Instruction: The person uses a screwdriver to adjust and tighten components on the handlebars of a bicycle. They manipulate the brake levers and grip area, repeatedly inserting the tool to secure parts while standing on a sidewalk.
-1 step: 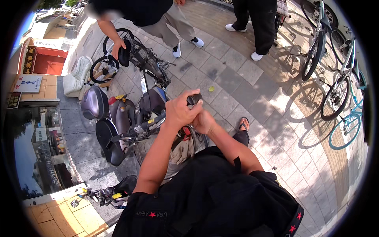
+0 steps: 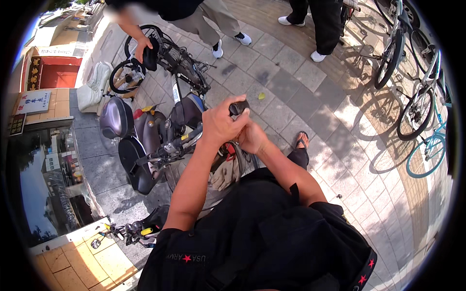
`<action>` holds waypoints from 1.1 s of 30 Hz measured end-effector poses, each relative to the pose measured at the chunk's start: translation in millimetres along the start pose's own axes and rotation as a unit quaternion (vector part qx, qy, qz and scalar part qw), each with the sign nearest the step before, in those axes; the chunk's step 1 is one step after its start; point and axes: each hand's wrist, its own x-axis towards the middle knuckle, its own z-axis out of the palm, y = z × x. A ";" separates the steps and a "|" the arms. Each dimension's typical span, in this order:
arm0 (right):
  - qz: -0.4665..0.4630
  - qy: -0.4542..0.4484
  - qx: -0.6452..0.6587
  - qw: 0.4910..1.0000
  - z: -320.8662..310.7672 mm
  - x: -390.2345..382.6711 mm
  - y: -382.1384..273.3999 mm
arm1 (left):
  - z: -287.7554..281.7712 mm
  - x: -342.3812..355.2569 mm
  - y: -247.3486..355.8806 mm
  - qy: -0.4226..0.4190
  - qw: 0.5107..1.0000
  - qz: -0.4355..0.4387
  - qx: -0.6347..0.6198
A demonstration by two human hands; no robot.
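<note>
1. Head view: left hand (image 2: 221, 125) is clamped on the black handlebar grip (image 2: 239, 107), above the scooter (image 2: 145, 140).
2. Right hand (image 2: 252, 138) sits beneath; its hold is apparently closed, though unclear.
3. Risk: the grip could slip, tipping the scooter.

I see hard, bright daylight over the whole scene, coming from high on the left side of the view, since the parked bicycles (image 2: 405, 58) throw crisp, dark wheel and frame shadows rightward and downward onto the paving (image 2: 310, 87). The pale slabs are near washed out where sun hits them. My left hand (image 2: 221, 123) and forearm are strongly lit, with glare on the skin; the black shirt (image 2: 262, 233) is nearly featureless. The shop window (image 2: 46, 184) at left mirrors sky. Fisheye bending curves the paving joints toward the rim, and a black vignette rings the frame. Focus is fairly sharp centrally, softer at the edges.
</note>
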 end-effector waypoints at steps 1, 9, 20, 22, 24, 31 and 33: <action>-0.012 0.016 0.011 1.000 13.2 -12.8 -9.0 | 5.4 0.1 -6.8 0.013 1.000 0.017 0.001; -0.012 0.061 -0.076 0.995 12.4 -28.7 -7.0 | -3.9 4.7 19.6 -0.053 0.992 -0.104 -0.041; 0.059 0.087 -0.109 0.988 5.8 -48.2 -42.3 | 3.5 3.9 7.7 -0.041 0.997 -0.042 -0.046; 0.093 0.077 -0.163 0.979 -0.2 -51.8 -53.4 | 4.3 -0.7 2.4 -0.032 0.998 -0.034 -0.049; 0.116 0.050 -0.207 0.970 -5.0 -44.9 -65.2 | 0.8 0.7 1.2 -0.021 0.999 -0.027 -0.031; 0.115 0.071 -0.101 0.986 13.3 -36.3 -81.0 | 0.7 7.6 8.6 -0.028 0.995 -0.093 0.009; 0.087 0.095 -0.102 0.986 18.6 -25.4 -82.8 | -2.9 5.0 5.3 -0.032 0.993 -0.112 0.007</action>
